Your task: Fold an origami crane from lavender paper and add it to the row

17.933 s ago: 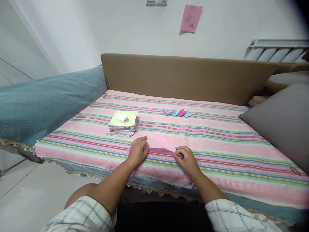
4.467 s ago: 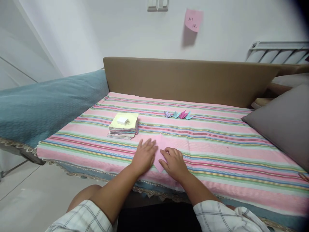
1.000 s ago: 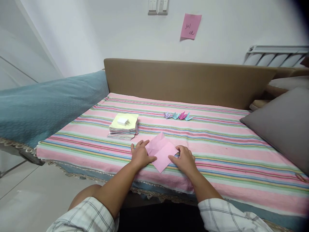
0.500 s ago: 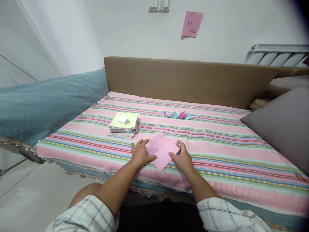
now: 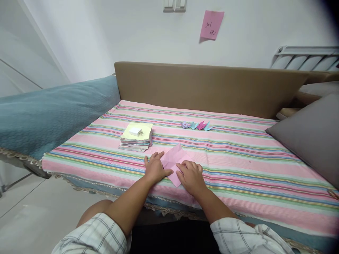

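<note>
A pink sheet of origami paper [image 5: 173, 153] with crease lines lies on the striped cloth in front of me. My left hand [image 5: 155, 170] rests at its left edge, fingers spread and thumb pressing on the paper. From the right, my right hand [image 5: 191, 175] pinches a folded edge near the middle of the sheet, covering part of it. Behind the sheet stand several small folded paper cranes [image 5: 201, 125] in a row, purple, blue and magenta. To the left is a stack of square paper [image 5: 136, 139] with a white plug adapter [image 5: 136, 131] on top.
The striped cloth [image 5: 238, 151] covers a couch seat with a brown backrest [image 5: 198, 88]. A blue-covered armrest [image 5: 66, 109] bounds the left side, and a grey pillow [image 5: 312, 137] lies at the right. A pink note [image 5: 212, 24] is stuck on the wall.
My right hand has moved left, from the paper's right corner to near its middle, taking the edge along. My left hand has stayed in place.
</note>
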### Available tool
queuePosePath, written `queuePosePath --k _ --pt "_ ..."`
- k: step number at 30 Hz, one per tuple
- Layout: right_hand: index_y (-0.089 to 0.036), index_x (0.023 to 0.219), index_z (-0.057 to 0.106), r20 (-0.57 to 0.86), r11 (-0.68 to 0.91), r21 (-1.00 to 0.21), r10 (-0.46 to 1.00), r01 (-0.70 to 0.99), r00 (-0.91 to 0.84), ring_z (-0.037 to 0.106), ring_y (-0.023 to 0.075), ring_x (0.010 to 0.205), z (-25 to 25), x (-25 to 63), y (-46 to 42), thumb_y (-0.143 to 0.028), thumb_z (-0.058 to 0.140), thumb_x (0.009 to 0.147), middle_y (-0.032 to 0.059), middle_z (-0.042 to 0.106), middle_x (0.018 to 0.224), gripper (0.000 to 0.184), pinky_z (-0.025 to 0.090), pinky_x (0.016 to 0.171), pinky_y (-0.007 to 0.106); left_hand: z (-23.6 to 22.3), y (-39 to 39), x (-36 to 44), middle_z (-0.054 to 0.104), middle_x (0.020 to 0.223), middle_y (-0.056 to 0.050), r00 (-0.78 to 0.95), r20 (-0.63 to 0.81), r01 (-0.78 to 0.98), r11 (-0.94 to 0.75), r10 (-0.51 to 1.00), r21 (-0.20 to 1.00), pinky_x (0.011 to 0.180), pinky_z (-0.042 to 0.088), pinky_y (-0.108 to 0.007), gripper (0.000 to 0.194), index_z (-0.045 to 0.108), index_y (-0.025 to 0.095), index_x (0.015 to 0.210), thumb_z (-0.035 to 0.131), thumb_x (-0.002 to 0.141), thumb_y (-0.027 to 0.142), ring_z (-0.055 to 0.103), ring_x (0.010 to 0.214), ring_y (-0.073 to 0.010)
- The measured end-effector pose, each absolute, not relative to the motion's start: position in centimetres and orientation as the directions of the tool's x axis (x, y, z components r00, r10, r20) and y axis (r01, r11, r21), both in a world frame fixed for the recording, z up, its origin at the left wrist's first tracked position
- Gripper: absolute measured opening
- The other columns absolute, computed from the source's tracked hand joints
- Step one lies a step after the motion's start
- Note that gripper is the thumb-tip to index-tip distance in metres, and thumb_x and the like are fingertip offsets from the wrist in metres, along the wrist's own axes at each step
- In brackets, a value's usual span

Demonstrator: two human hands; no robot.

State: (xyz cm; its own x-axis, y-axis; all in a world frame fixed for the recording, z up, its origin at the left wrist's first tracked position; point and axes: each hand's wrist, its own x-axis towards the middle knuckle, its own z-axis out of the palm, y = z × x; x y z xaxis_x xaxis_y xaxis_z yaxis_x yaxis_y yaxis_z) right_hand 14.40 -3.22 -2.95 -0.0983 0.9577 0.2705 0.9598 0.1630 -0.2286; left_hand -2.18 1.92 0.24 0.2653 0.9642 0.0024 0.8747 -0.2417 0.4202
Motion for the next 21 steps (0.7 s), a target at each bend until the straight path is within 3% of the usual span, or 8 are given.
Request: queuePosePath --k 5,14,21 --pt "-0.029 0.119 0.056 0.246 0.149 -0.234 0.965 0.961 -0.089 0.046 0.0233 0.099 -3.05 14.35 -3.06 -0.038 0.049 0.085 0.0067 0.056 0.109 0.035 0.028 0.085 0.040 0.09 1.97 -2.23 0.043 0.139 -0.003 0.267 0.012 0.871 -0.246 0.964 0.424 0.108 0.000 -0.056 0.057 0.059 0.027 0.110 0.071 0.058 0.048 0.026 0.133 -0.0298" --pt "-0.025 0.123 0.051 0.249 0.143 -0.197 0.964 0.970 -0.091 0.045 0.0247 0.102 -3.23 14.33 -3.08 -0.039 0.047 0.086 0.0085 0.054 0.113 0.040 0.030 0.087 0.042 0.49 1.78 -2.13 0.039 0.142 0.001 0.291 -0.007 0.871 -0.262 0.957 0.415 0.109 0.000 -0.056 0.041 0.066 0.027 0.095 0.070 0.060 0.047 0.024 0.133 -0.0314" --pt "-0.024 0.123 0.052 0.246 0.139 -0.234 0.966 0.962 -0.080 0.045 0.0252 0.103 -3.05 14.35 -3.18 -0.038 0.047 0.086 0.0093 0.055 0.115 0.040 0.029 0.088 0.042 0.01 2.01 -2.34 0.036 0.143 0.002 0.352 0.002 0.856 -0.323 0.936 0.404 0.107 0.000 -0.060 0.041 0.065 0.030 0.100 0.067 0.063 0.048 0.023 0.134 -0.0319"
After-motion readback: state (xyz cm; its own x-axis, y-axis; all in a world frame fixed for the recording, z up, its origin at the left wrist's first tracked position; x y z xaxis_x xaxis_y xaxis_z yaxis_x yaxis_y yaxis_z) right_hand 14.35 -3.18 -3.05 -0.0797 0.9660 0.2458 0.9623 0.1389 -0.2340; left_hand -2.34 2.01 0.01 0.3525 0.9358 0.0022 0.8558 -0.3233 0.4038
